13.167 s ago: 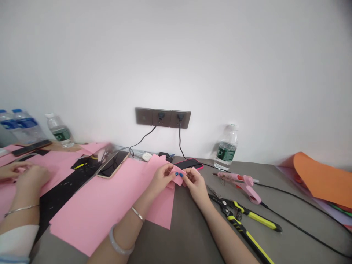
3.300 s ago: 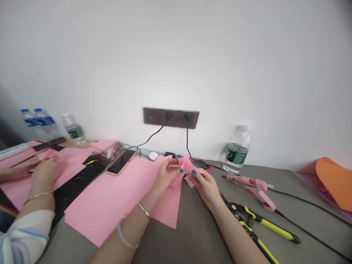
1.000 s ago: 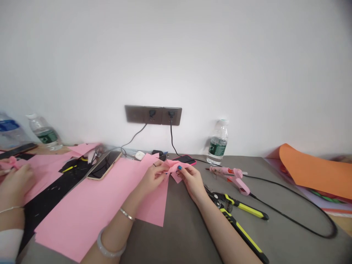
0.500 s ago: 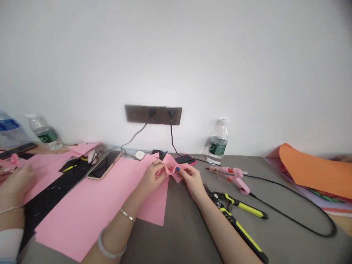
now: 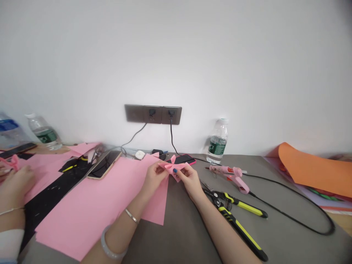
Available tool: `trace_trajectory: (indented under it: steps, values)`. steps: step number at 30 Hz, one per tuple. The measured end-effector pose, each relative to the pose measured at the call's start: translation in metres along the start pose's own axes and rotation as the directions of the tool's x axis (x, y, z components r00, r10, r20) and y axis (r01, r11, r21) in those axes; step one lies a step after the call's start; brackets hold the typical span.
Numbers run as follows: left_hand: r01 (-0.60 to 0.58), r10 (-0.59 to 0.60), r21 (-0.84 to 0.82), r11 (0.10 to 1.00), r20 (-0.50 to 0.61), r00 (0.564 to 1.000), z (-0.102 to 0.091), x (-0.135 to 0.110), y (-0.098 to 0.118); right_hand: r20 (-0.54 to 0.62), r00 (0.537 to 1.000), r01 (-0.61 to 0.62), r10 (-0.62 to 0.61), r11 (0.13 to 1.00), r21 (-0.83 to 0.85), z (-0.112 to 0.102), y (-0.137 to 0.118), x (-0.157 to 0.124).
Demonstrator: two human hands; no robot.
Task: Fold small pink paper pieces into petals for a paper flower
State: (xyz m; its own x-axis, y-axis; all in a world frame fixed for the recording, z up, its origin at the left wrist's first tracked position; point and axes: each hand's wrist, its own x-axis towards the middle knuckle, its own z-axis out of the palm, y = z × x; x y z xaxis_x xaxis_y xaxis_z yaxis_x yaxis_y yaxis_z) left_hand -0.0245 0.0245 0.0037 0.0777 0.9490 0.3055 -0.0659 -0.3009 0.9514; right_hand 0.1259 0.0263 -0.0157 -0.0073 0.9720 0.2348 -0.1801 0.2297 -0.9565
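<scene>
Between my two hands is a small piece of folded pink paper (image 5: pixel 171 166), its flaps standing up in points. My left hand (image 5: pixel 153 178) pinches its left side with thumb and fingers. On the other side, my right hand (image 5: pixel 189 179) grips the right edge, the blue-nailed thumb lying across the front. Large pink paper sheets (image 5: pixel 104 205) lie under and beside my left forearm. Just behind the folded paper is a phone with a pink case (image 5: pixel 188 159), partly covered. Yellow-and-black pliers (image 5: pixel 233 205) rest beside my right forearm.
A pink glue gun (image 5: pixel 231 176) with a looping black cable lies right, before a water bottle (image 5: pixel 217 143). Orange paper (image 5: pixel 316 172) tops a pile far right. Another phone (image 5: pixel 105 165) lies on the pink sheets. At far left, another person's hand (image 5: pixel 19 183) works with pink paper.
The pink paper in my hands has turned and flattened, its tall upright flap now lower and more pointed. Both hands keep hold of it. The other person's hand has shifted slightly.
</scene>
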Motion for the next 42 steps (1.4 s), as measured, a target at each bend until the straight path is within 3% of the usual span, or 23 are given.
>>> trace_trajectory:
  steps: [8,15,20,31,37,42]
  values:
    - [0.143,-0.148,-0.115,0.983,-0.038,0.988,0.002,0.000,-0.001,-0.015,1.000,0.017,-0.017,0.999,-0.035,0.002,0.003,0.000]
    - [0.284,-0.303,-0.237,0.929,-0.046,0.952,0.005,0.000,-0.003,-0.028,0.998,0.056,-0.055,0.998,0.006,0.003,0.005,0.000]
    - [0.315,-0.321,-0.308,0.898,0.032,0.947,0.007,-0.001,-0.003,-0.015,1.000,0.020,-0.021,1.000,-0.009,0.002,0.003,0.000]
    - [0.282,-0.279,-0.033,0.959,0.086,0.957,-0.007,0.000,0.003,0.100,0.995,0.001,0.006,0.997,-0.072,-0.006,-0.001,0.002]
    - [0.322,-0.304,-0.132,0.938,0.140,0.942,-0.005,0.000,0.005,0.123,0.992,0.028,-0.020,0.998,-0.065,-0.002,-0.004,0.000]
    - [0.449,-0.390,-0.261,0.855,0.248,0.887,-0.004,0.001,0.005,0.054,0.997,0.064,-0.059,0.993,-0.098,-0.001,0.003,0.000]
